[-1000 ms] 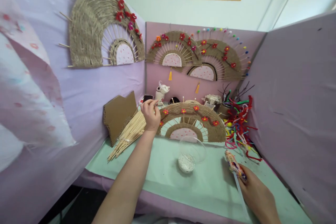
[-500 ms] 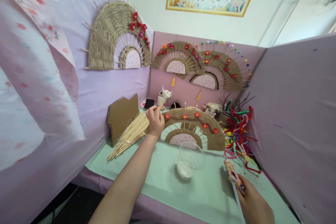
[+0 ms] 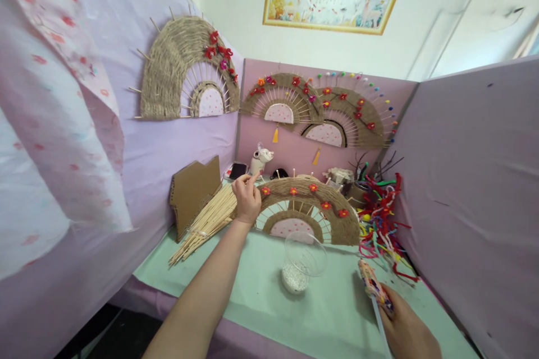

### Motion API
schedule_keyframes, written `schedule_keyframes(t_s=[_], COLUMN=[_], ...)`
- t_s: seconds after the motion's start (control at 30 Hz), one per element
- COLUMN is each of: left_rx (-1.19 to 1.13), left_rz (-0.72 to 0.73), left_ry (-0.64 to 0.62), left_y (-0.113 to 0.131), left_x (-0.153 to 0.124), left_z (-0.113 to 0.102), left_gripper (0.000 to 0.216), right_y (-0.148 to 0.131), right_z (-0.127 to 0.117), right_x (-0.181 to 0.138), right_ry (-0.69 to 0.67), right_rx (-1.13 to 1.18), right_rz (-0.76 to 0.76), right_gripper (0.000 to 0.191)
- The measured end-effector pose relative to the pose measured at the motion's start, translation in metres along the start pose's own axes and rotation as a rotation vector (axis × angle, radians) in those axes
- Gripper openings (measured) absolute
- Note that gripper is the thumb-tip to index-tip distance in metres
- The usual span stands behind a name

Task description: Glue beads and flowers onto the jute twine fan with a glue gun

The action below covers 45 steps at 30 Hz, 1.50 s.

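Observation:
A half-round woven twine fan with red flowers stands upright on the table, white beads on some of its stick tips. My left hand is closed at the fan's upper left edge, fingers curled and hiding that end. In my right hand, at the lower right, is a paint-smeared hot glue gun, its nozzle pointing away from me. A pale glue stick trails from its back end. Between the hands sits a clear bowl of white beads, a clear lid tilted against it.
Thin wooden sticks and a cardboard piece are at the left. Colourful pipe cleaners pile up at the right. A white figurine stands behind the fan. More fans hang on the surrounding panels.
The camera view has tilted slightly upward, so the scene sits a little lower. Both hands keep nearly the same place and hold.

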State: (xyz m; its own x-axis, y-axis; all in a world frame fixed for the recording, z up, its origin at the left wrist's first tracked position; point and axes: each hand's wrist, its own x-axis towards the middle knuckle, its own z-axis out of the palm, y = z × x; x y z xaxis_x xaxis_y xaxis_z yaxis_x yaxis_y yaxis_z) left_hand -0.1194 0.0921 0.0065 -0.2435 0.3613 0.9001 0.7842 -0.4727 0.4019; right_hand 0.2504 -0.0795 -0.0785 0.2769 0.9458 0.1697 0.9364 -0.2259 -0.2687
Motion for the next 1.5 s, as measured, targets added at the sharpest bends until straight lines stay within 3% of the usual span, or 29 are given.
schedule_keyframes(t_s=[0.17,0.57,1.5], left_rx=[0.026,0.032,0.019], left_rz=[0.037,0.048,0.023], left_ry=[0.008,0.005,-0.011], left_y=[-0.0012,-0.0014,-0.0017], left_x=[0.0007,0.0006,0.0012], left_z=[0.0010,0.0015,0.0022], left_gripper=[0.039,0.038,0.038], right_y=[0.0010,-0.0027,-0.0004], right_z=[0.0016,-0.0030,0.0005], right_x=[0.0000,-0.0020,-0.0016], right_ry=[0.013,-0.095,-0.029], right_rx=[0.008,-0.025,-0.024], right_rz=[-0.017,0.056,0.006], right_gripper=[0.053,0.057,0.056])
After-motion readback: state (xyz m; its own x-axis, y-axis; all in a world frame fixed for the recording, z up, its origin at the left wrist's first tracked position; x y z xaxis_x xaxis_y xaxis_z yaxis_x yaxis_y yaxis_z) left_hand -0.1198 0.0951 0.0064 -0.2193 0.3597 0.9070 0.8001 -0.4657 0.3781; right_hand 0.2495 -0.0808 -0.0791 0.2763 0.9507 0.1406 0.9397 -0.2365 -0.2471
